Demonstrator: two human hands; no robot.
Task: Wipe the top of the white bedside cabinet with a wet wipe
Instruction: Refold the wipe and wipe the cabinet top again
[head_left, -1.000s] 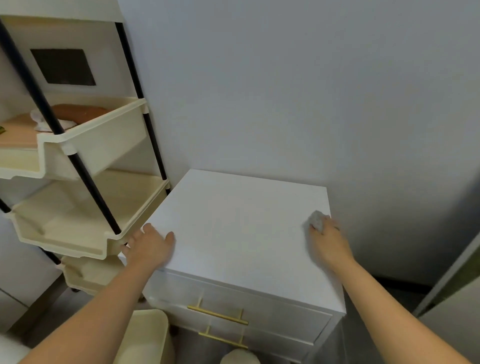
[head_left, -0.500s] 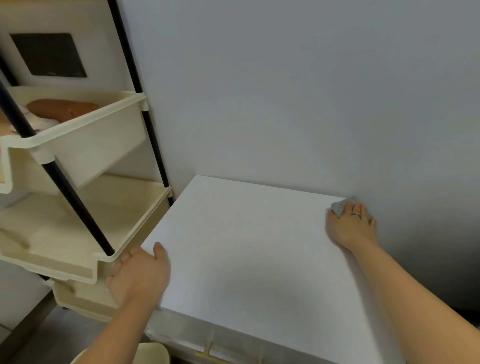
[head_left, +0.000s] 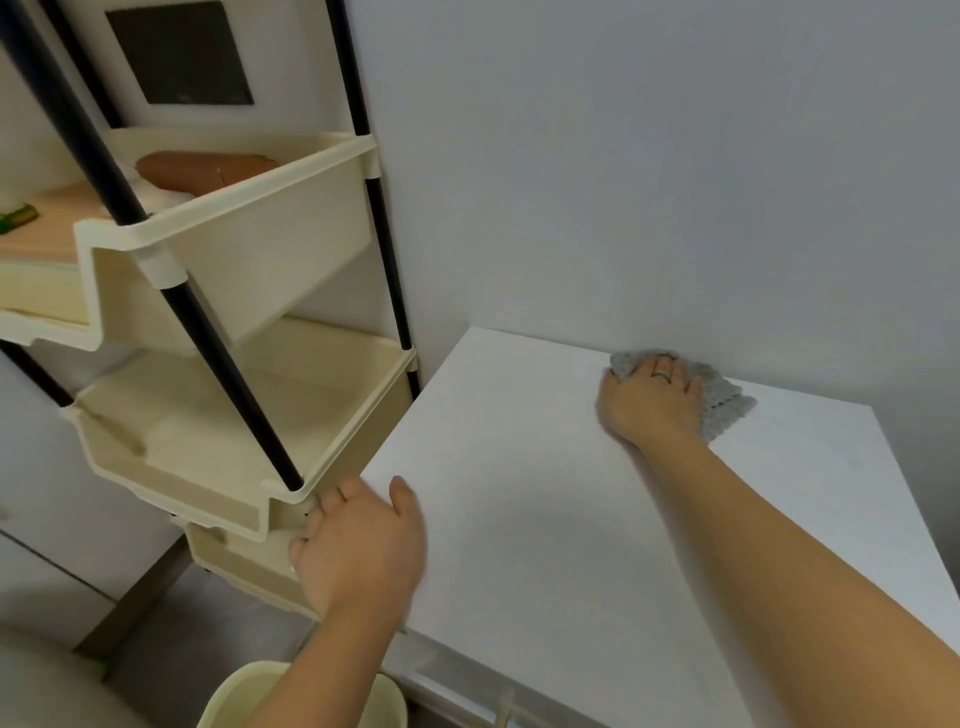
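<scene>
Nearest, L hand (head_left: 363, 545) grips the near-left edge of the white cabinet top (head_left: 545, 519), thumb on top. Farther, R hand (head_left: 652, 402) presses palm-down on the grey wet wipe (head_left: 722, 402) at the far edge by the wall (head_left: 649, 182); wipe pokes out right.

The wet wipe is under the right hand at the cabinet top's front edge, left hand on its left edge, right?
Not the front: the head view shows the wet wipe under the right hand at the back edge, by the wall. The left hand is on the cabinet top's left edge.
</scene>
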